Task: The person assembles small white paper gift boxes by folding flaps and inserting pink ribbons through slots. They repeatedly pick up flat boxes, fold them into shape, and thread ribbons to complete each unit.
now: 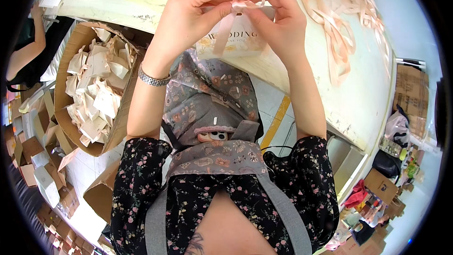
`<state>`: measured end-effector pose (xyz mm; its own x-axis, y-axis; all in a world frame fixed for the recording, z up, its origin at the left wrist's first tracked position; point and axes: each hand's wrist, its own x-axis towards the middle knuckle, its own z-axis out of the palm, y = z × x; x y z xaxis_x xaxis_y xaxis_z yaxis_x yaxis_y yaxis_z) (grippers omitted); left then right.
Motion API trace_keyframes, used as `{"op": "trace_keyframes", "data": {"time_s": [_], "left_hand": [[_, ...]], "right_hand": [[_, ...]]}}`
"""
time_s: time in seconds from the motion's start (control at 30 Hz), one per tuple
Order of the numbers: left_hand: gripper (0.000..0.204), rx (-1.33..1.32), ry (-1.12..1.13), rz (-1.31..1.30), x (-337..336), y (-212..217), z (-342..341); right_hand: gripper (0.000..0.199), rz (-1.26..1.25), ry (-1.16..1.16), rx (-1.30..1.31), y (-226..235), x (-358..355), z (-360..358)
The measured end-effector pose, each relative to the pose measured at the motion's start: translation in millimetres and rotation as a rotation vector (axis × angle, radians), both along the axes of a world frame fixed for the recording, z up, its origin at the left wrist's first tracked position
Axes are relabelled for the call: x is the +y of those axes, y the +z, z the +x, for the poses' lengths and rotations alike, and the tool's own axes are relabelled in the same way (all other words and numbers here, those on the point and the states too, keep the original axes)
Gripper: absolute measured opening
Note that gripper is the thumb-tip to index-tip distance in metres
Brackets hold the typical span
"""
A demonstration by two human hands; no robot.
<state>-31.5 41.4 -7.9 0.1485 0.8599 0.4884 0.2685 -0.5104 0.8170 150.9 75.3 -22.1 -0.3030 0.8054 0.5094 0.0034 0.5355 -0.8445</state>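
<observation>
Both my hands meet at the top of a small white gift box [206,47] with gold floral print and dark lettering. A pale pink satin ribbon [223,35] runs through the box's top, with a loop standing up between my fingers and a tail hanging down its front. My left hand [200,9] pinches the ribbon at the knot from the left. My right hand [282,21] pinches it from the right, thumb against the knot. The box is upright by the table's near edge. My fingers partly cover the knot and the box's right side.
More pink ribbon lengths [337,33] lie heaped on the white table [302,73] at right. Left of me stands a large cardboard carton [60,89] full of small white boxes [101,97]. Another person's arm [28,54] shows at far left. Cartons [413,87] stand beyond the table's right end.
</observation>
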Motion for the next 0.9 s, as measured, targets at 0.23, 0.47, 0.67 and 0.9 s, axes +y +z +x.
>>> {"op": "trace_keyframes", "data": {"time_s": [0.23,0.47,0.67,0.9], "left_hand": [[0.035,-0.158,-0.042,-0.115,-19,4,5],[0.032,-0.082,0.029,-0.156,-32,6,8],[0.015,-0.143,0.140,-0.132,-33,1,19],[0.009,-0.288,0.137,0.063,-24,-20,15]], "right_hand": [[0.020,-0.046,-0.044,-0.070,7,-20,-3],[0.018,0.236,-0.201,0.131,-16,-27,-15],[0.024,0.265,-0.188,0.357,-28,-24,-22],[0.023,0.152,-0.128,0.202,-15,-26,-2]]}}
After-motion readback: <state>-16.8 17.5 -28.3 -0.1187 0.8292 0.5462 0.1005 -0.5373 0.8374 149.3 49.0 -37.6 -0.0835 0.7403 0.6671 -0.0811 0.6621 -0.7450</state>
